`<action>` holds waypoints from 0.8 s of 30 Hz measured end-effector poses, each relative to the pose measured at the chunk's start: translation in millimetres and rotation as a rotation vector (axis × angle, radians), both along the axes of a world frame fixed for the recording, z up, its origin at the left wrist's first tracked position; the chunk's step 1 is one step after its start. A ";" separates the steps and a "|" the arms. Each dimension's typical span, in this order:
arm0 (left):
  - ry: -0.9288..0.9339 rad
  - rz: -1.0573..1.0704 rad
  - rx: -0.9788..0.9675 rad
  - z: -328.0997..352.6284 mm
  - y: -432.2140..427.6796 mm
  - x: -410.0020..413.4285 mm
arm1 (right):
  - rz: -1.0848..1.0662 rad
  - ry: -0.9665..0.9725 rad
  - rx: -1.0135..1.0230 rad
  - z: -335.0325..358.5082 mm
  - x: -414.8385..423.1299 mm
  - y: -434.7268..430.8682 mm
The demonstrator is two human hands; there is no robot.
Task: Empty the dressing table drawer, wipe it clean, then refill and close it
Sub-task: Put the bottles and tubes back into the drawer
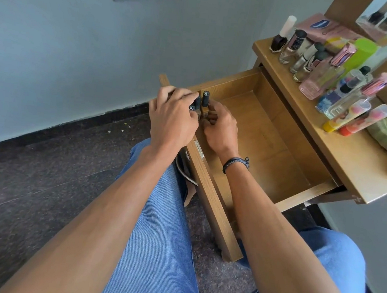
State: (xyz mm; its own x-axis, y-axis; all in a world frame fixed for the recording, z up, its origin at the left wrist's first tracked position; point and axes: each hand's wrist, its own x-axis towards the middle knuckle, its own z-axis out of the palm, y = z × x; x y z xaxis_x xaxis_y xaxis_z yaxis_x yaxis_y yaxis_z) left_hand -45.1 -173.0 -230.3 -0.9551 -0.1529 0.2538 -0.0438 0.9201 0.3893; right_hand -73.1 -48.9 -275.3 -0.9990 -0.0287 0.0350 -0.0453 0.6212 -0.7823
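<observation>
At the front corner of the drawer [259,138], the left hand [174,118] curls round dark-capped bottles [193,106]; the right hand [220,130] pinches an amber bottle [205,102].

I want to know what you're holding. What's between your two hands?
In the head view, small black-capped bottles are between the left hand and right hand, at a front corner of the open drawer.

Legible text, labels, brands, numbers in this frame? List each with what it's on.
No text reads clearly.
Pink cardboard box: white script in a blue oval, blurred.
Small black-capped bottles: pale cap stickers, too small to read.
Blue-labelled clear bottle: print blurred.
</observation>
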 end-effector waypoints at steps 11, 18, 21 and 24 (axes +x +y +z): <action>0.003 -0.011 0.010 -0.3 -0.9 -0.6 | 0.059 0.018 0.033 0.4 1.3 0.7; -0.005 -0.006 -0.009 0.1 -1.0 -0.4 | 0.009 -0.057 -0.044 4.7 0.2 9.8; 0.000 -0.008 -0.012 0.3 -0.9 0.2 | 0.058 -0.095 -0.038 7.2 2.3 12.3; 0.000 -0.007 -0.014 1.0 -0.6 1.0 | 0.142 -0.100 -0.037 8.0 2.8 11.3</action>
State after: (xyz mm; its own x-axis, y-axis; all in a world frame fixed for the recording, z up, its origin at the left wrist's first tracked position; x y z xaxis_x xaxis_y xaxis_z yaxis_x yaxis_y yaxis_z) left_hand -44.1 -173.6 -229.3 -0.9562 -0.1427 0.2555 -0.0376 0.9258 0.3761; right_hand -70.3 -37.6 -267.4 -0.9836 -0.1700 -0.0609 -0.0510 0.5851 -0.8094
